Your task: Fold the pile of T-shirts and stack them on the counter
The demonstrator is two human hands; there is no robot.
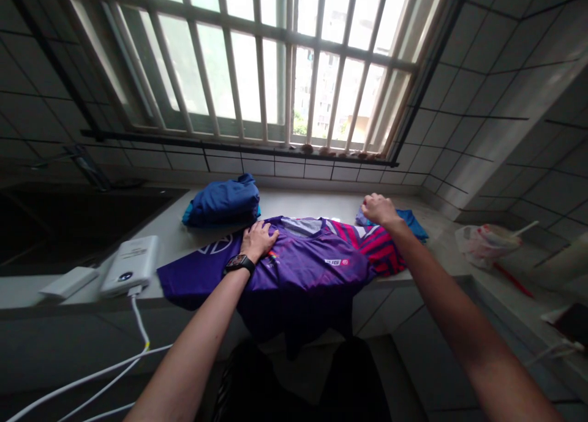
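A purple short-sleeved jersey [312,266] with a red-striped sleeve lies spread on the counter, its lower part hanging over the front edge. My left hand [258,241], with a black watch on the wrist, rests on the jersey near its collar, fingers spread. My right hand [379,209] is closed beyond the striped sleeve, above a lilac cloth [359,215] and a blue cloth [413,224]. Whatever its curled fingers hold, if anything, is hidden. Behind my left hand sits a bundled blue garment [225,201].
On the left stand a white power bank [131,266] with a cable and a small white box [68,283], beside a dark sink [82,220]. A plastic bag [487,245] and a red stick-like thing [513,280] lie right. A barred window [275,27] is behind the counter.
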